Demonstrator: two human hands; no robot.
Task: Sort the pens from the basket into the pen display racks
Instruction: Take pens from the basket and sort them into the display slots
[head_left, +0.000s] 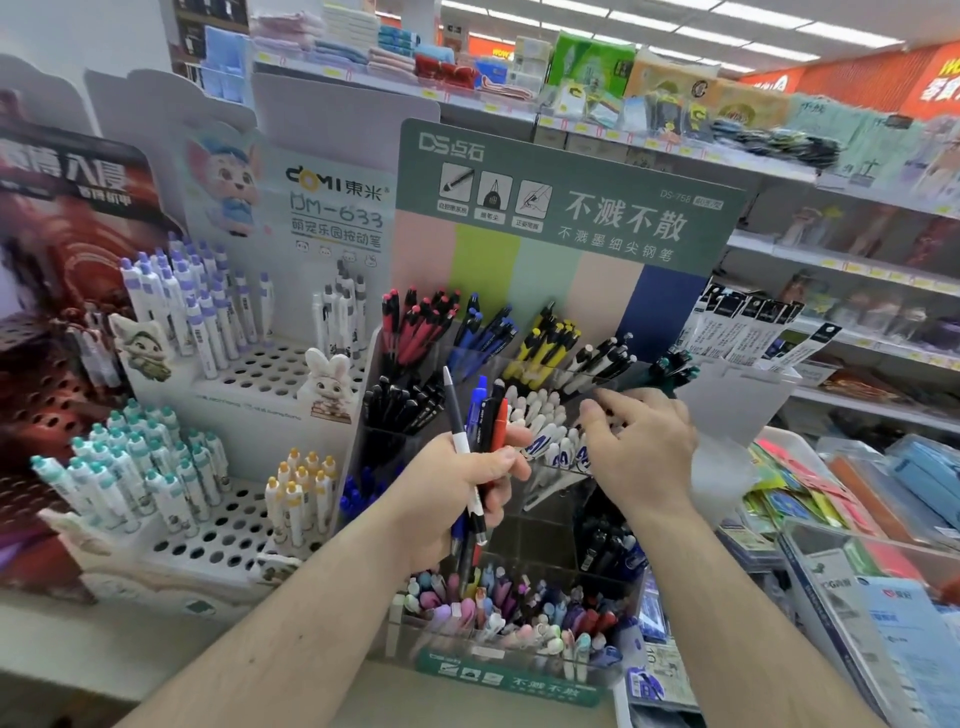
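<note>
Head view puts the pens (475, 447) in your left hand (457, 493), a small bunch gripped round the middle of the barrels: a white-and-grey one, a blue one, a black one and a red one, tips down and clicker ends up, fanned a little; judge them light, stiff and smooth plastic, so they will not bend or break, but they can slide against each other and slip down through a loose fist; keep your fingers curled firmly round the bunch, and take each single pen near its upper end, by the clip or clicker, where it stands clear of your fist and of its neighbours; the red and black ones touch, so pinch only one.

Your right hand (639, 447) hangs just over the rack (470, 358), palm down, fingers loosely spread and holding nothing, its tips near the row of white pens (540, 410) in the middle tier; the clear compartments are sorted by colour: red (415, 327), blue (483, 332), yellow (545, 343) along the back, black (402, 402) in front of the red; the walls are thin and the slots already crowded, so drop each pen in tip first, upright, without forcing it.

No basket shows; a second rack with holes (249, 374) stands to the left, and shelves (831, 249) to the right.
</note>
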